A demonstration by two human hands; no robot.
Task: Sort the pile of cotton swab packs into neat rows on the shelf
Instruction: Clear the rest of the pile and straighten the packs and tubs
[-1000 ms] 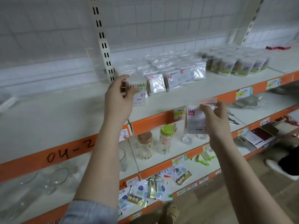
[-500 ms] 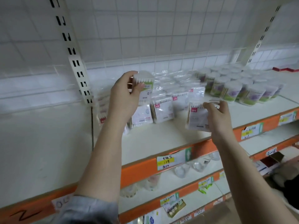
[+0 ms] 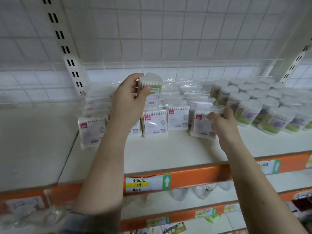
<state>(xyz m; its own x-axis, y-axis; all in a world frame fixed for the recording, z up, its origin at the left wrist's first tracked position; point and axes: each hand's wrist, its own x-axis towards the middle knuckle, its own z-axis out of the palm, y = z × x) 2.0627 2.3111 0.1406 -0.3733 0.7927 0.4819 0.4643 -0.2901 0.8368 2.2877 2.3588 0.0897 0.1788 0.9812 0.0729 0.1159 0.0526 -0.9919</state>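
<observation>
My left hand (image 3: 130, 100) holds a clear tub of cotton swabs with a green label (image 3: 152, 87) up above the shelf, thumb across its front. My right hand (image 3: 222, 122) grips a flat bag of swabs with a red tag (image 3: 201, 124) by its top edge, the bag's bottom at the white shelf (image 3: 168, 152). Rows of the same flat swab bags (image 3: 155, 122) stand upright between my hands, with more stacked behind. One bag (image 3: 92, 130) stands at the left end.
Round swab tubs with purple and green labels (image 3: 253, 108) fill the shelf to the right. A slotted upright post (image 3: 67, 48) and wire grid back the shelf. The orange shelf edge (image 3: 194, 176) carries price tags. Glassware sits on the shelf below.
The view has closed in on the top shelf. My right hand carried its bag from below shelf level up onto the shelf beside the rows. My left hand still holds the tub raised.
</observation>
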